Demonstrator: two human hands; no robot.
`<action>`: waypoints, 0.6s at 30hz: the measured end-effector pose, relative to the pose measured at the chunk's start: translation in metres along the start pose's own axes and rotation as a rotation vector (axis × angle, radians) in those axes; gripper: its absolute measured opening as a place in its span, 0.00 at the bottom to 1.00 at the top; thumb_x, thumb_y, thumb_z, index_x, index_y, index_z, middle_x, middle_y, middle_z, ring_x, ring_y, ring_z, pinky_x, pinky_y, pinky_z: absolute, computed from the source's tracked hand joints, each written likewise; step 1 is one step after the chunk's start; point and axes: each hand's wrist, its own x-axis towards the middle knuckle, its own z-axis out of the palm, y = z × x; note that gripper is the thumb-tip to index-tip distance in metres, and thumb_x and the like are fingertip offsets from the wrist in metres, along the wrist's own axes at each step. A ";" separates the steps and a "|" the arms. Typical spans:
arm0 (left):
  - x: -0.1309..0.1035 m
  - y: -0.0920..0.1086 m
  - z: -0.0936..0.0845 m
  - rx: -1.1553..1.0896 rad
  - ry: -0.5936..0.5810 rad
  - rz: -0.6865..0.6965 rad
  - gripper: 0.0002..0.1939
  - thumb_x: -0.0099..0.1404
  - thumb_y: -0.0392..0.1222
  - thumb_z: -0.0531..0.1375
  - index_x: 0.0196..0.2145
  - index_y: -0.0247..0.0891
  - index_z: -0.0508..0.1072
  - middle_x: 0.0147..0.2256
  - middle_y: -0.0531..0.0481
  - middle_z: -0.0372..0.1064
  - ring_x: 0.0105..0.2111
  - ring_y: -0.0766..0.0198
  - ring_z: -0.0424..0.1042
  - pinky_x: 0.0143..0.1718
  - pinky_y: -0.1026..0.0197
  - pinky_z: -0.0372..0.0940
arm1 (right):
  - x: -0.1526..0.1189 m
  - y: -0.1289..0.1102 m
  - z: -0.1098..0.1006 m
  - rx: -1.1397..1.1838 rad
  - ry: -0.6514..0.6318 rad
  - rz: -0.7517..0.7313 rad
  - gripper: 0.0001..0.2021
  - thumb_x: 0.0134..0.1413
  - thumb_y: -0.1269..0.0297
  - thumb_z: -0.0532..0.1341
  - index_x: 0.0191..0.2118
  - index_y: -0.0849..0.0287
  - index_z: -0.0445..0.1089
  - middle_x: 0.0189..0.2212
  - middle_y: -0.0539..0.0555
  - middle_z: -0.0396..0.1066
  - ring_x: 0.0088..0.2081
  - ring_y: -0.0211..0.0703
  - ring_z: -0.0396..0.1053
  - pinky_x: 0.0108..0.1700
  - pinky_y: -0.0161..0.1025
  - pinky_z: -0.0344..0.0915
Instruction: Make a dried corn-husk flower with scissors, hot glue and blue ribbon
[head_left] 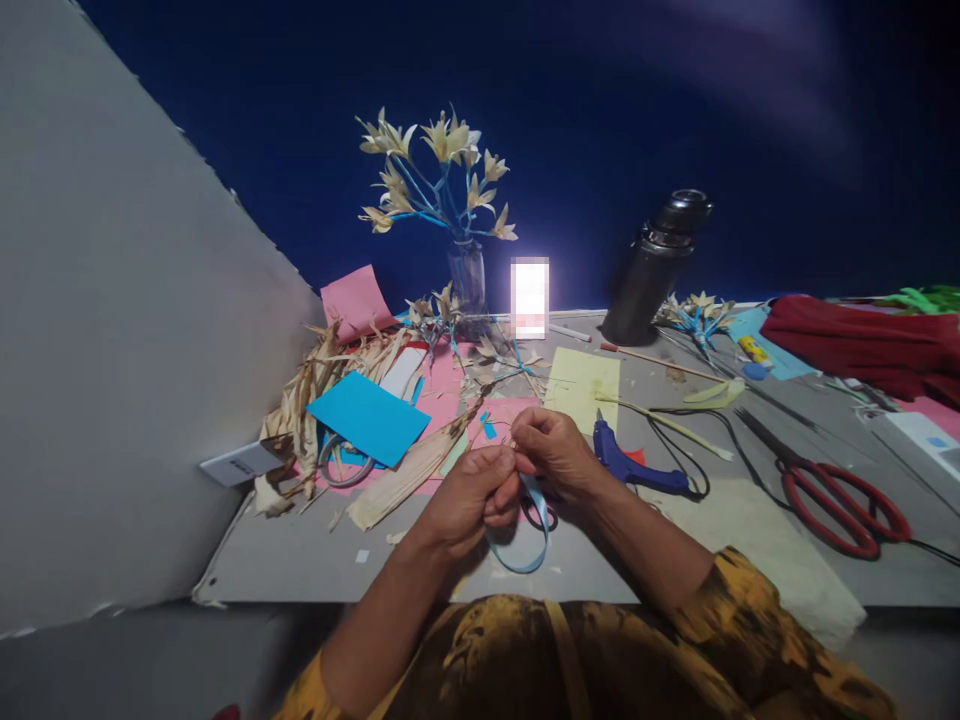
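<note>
My left hand (pixel 480 492) and my right hand (pixel 553 452) meet above the table's front part, fingertips pinched close together. A light blue paper strip (pixel 541 535) hangs in a loop from between them, its upper end in my left fingers. My right thumb and forefinger are pressed together on something too small to make out. Behind the strip, partly hidden by it, lie small scissors (pixel 553 519). Just beyond my hands is pink paper (pixel 506 412) with a small blue scrap (pixel 488 425) on it.
Left are dried husks (pixel 300 400), a blue sheet (pixel 369 418) and a tape roll (pixel 330 470). Behind stands a glass vase (pixel 469 275) of husk flowers (pixel 450 140). Right are a blue glue gun (pixel 641 470), red-handled scissors (pixel 840 505) and a dark flask (pixel 651 275).
</note>
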 end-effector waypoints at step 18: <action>-0.011 -0.008 0.002 0.210 0.076 0.069 0.16 0.66 0.49 0.63 0.36 0.30 0.76 0.17 0.53 0.64 0.15 0.74 0.51 0.17 0.69 0.46 | -0.001 0.004 0.000 -0.038 -0.038 -0.060 0.23 0.40 0.51 0.76 0.18 0.59 0.64 0.16 0.44 0.61 0.17 0.31 0.56 0.20 0.31 0.51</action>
